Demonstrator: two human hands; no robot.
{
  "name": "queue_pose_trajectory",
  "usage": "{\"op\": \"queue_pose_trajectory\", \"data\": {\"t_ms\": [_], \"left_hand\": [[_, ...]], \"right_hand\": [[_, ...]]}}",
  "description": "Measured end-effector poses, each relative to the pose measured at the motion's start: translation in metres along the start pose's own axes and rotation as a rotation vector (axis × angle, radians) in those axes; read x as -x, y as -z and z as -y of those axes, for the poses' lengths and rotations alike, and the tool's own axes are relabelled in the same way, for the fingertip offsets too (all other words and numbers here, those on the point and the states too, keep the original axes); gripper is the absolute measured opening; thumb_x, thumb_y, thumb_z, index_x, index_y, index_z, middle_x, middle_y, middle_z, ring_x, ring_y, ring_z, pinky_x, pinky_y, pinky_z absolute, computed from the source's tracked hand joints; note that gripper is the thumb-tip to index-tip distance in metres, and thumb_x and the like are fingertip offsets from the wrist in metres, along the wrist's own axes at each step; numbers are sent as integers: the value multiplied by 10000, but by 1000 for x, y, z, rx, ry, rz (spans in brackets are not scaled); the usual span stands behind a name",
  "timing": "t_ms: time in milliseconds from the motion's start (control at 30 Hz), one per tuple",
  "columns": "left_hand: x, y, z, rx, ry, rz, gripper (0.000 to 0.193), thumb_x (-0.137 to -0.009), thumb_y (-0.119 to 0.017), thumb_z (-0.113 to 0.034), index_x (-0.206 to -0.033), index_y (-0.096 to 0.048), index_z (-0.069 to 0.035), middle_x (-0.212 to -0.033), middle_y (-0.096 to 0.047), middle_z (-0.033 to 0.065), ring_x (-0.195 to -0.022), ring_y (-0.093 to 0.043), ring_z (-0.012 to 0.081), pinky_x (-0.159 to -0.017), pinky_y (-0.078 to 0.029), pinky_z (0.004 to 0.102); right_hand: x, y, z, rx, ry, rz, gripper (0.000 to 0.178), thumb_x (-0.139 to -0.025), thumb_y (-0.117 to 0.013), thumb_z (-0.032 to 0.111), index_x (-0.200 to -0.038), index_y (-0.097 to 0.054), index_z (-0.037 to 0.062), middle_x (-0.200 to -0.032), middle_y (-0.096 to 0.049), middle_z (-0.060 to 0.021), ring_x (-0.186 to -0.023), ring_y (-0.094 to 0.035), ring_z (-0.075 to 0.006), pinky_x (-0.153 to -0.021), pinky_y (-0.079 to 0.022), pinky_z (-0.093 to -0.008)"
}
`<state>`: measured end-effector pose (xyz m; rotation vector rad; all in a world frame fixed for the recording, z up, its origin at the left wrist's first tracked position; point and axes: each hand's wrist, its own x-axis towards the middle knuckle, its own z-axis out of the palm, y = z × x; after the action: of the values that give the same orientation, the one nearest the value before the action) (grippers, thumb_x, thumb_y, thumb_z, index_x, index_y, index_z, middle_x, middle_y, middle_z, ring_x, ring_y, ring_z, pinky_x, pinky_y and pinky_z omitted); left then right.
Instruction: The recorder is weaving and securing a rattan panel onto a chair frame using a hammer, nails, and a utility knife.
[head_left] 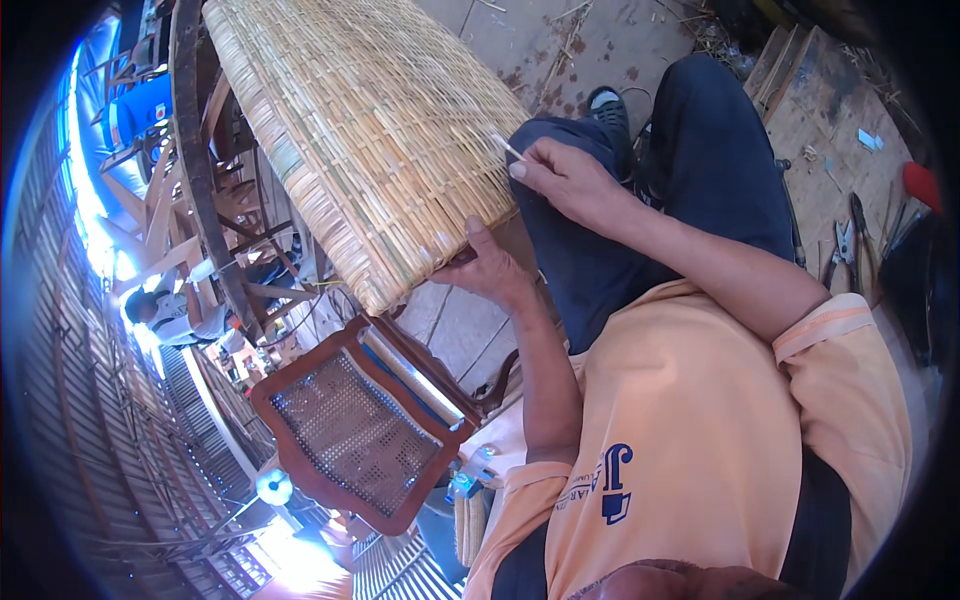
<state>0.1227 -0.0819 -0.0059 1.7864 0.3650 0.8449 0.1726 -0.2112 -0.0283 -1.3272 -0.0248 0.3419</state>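
Observation:
A large straw-coloured woven panel [370,130], its edge bound with wrapped strips, slants from the upper left down to my knee. My left hand [490,265] grips its near corner, thumb on top and fingers underneath, mostly hidden. Just above my right thigh, my right hand [575,182] pinches a thin pale strip [508,148] between thumb and forefinger. The strip points toward the panel's right edge; whether its tip touches the weave I cannot tell.
A brown wooden chair with a cane back [355,415] stands left of my left arm. Pliers [847,245] and other hand tools lie on a wooden board [830,120] at right. Wooden frames, a blue barrel [140,110] and another person [180,312] are at far left.

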Motion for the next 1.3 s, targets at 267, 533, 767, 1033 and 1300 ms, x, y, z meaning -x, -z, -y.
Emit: {"op": "queue_pose_trajectory", "data": {"t_ms": [267, 533, 767, 1033, 1300], "left_hand": [[0, -2, 1, -74, -39, 16, 863, -790, -739, -142, -1365, -121, 44, -1345, -337, 277, -1234, -422, 354, -1044, -401, 439], [0, 5, -6, -163, -8, -60, 767, -830, -686, -159, -1353, -171, 62, -1314, -387, 288, -1238, -431, 347, -1049, -391, 430], [14, 154, 15, -777, 100, 393, 502, -959, -423, -276, -1329, -417, 63, -1350, -453, 237, -1247, -451, 330, -1061, -325, 387], [131, 375, 68, -1130, 598, 317, 318, -894, -488, -148, -1154, -577, 12, -1168, -591, 215, -1095, -554, 367, -962, -427, 406], [258, 330, 58, -1084, 569, 563, 784, -710, -642, -1, -1399, -269, -7, -1403, -325, 271, -1293, -329, 432, -1071, -309, 466]], "right_hand": [[-4, -4, -5, -29, 16, -7, 280, -966, -471, 277, -898, -527, 11, -708, -490, -8, -641, -460, -94, -604, -405, -256], [3, 3, 6, 13, -17, 88, 303, -937, -466, 254, -944, -595, -21, -727, -592, -97, -684, -578, -185, -662, -458, -316], [7, 13, 7, -117, -30, 100, 224, -974, -457, 181, -1083, -601, 48, -744, -514, 21, -620, -459, -46, -538, -371, -177], [16, 41, 26, -10, -170, 22, 253, -954, -444, 115, -1175, -538, 38, -816, -568, 37, -611, -441, -20, -509, -336, -164], [17, 32, 32, 74, -54, 40, 141, -948, -495, 98, -1045, -583, 48, -744, -534, 35, -611, -447, -21, -543, -361, -179]]}}
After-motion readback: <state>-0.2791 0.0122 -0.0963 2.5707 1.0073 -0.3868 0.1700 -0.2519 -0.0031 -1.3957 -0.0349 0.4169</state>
